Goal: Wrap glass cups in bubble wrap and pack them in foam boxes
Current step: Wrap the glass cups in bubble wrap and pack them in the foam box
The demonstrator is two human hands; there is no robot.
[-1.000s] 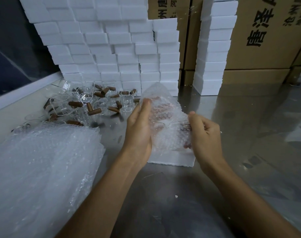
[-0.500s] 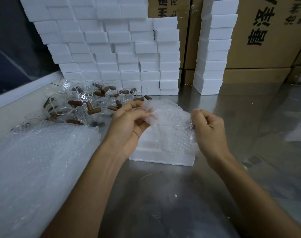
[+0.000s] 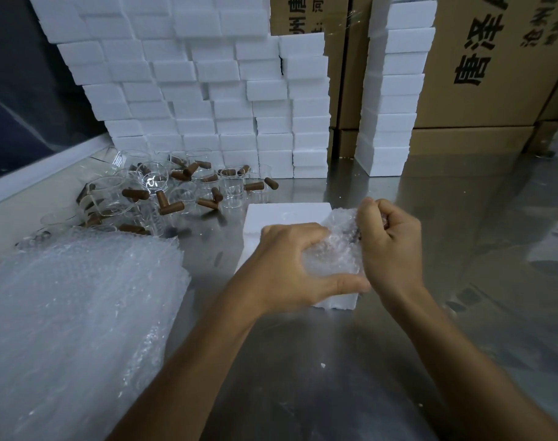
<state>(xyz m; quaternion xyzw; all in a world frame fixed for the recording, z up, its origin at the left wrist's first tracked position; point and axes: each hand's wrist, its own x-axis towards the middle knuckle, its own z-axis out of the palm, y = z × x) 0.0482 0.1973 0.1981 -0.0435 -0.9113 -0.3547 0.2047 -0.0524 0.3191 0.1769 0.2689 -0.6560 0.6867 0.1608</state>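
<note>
Clenched around a crumpled bundle (image 3: 334,249) of bubble wrap: left hand (image 3: 287,268) curled over its near left side, thumb under; right hand (image 3: 389,246) fisted on its right end, pinching the wrap. Held just above one white foam box (image 3: 280,218), blocky, matte, lying flat on the shiny steel counter (image 3: 462,281). Cup inside mostly hidden; a brown glimpse near the right fingers, axis not clear. Far left, a jumble of clear glass cups (image 3: 153,186) with brown cylindrical handles, too tangled to count. Near left, a soft heap of bubble wrap sheets (image 3: 74,329). Behind, stacked foam boxes (image 3: 207,90), dozens, and cardboard cartons (image 3: 493,74).
</note>
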